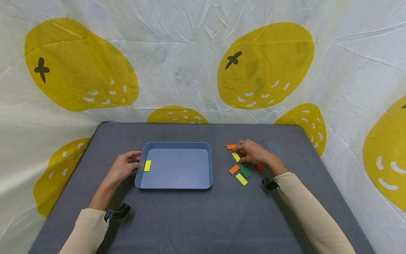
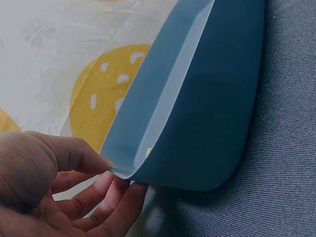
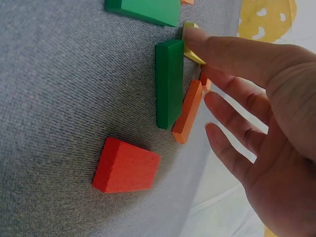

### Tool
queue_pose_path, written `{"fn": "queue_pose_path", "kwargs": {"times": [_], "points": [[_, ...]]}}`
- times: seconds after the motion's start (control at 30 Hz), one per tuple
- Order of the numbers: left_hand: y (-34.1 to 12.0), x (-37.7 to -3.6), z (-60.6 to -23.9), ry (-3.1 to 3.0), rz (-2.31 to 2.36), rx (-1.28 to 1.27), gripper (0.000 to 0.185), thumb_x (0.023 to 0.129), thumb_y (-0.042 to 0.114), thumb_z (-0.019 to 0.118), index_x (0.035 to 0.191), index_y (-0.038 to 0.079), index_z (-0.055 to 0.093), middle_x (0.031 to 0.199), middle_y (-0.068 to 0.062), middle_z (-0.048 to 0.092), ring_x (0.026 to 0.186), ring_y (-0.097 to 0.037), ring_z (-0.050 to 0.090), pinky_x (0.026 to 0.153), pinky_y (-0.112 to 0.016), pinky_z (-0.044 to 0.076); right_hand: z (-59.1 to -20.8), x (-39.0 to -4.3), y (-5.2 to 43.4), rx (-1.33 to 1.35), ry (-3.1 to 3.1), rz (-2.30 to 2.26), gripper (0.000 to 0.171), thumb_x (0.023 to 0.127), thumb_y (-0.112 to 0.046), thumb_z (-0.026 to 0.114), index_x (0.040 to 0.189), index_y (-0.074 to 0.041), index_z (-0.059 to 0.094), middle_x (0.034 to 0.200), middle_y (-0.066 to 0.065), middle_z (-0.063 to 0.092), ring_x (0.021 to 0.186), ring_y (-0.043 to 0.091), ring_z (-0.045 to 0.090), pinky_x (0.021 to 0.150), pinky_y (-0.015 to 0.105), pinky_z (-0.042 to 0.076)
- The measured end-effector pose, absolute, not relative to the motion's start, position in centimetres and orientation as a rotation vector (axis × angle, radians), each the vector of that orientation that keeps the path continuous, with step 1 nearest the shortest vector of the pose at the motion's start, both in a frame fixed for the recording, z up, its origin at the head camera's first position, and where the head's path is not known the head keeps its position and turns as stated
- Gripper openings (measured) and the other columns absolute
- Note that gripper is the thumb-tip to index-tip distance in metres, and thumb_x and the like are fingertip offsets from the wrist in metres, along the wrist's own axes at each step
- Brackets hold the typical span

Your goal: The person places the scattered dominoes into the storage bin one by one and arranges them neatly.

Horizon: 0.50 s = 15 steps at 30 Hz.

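At the tray's left end my left hand (image 1: 122, 167) grips the rim, thumb on top and fingers below, as the left wrist view shows. The shallow blue-grey tray (image 1: 180, 173) lies on the table with one yellow block (image 1: 147, 165) inside, by its left wall. Over the loose blocks to the right, my right hand (image 1: 256, 154) pinches another yellow block (image 1: 235, 157) between thumb and index finger. Close by lie a green block (image 3: 169, 84), an orange block (image 3: 187, 111) and a red block (image 3: 126, 165). The right hand's other fingers are spread away from the blocks.
Nearer the front are an orange block (image 1: 234, 169), a green block (image 1: 244, 172) and a yellow block (image 1: 241, 179). Another orange block (image 1: 231, 146) lies at the back. A white curtain with yellow fruit prints (image 1: 266, 67) hangs behind the grey table (image 1: 196, 222).
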<state>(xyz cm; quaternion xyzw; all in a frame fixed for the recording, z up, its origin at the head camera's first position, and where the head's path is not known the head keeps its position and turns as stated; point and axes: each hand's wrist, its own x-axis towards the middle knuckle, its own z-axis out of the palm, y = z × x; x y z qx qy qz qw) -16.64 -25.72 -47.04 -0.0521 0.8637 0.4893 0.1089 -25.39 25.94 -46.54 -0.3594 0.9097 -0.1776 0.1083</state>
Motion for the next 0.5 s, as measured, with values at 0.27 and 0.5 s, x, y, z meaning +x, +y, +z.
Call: {"fn": "queue_pose_path", "kwargs": {"times": [0.27, 0.5], "points": [[-25.67, -16.58, -46.98, 2.534, 1.43, -0.179, 0.051, 0.1, 0.001, 0.055, 0.15, 0.002, 0.046, 0.138, -0.027, 0.051, 0.116, -0.04, 0.056, 0.078, -0.043, 0.06, -46.6, -25.19, 25.73, -1.093, 2.748, -0.471, 0.041, 0.079, -0.017, 0.088, 0.117, -0.006, 0.075, 0.118, 0.011, 0.066, 0.105, 0.031, 0.055, 0.087, 0.048, 0.05], [-25.8, -16.56, -47.03, 2.535, 1.44, -0.15, 0.051, 0.1, 0.002, 0.055, 0.15, 0.001, 0.046, 0.136, -0.028, 0.051, 0.115, -0.04, 0.057, 0.077, -0.042, 0.06, -46.88, -25.21, 25.88, -1.154, 2.773, -0.452, 0.041, 0.079, -0.019, 0.088, 0.115, -0.004, 0.075, 0.115, 0.012, 0.066, 0.101, 0.03, 0.056, 0.088, 0.047, 0.05]]}}
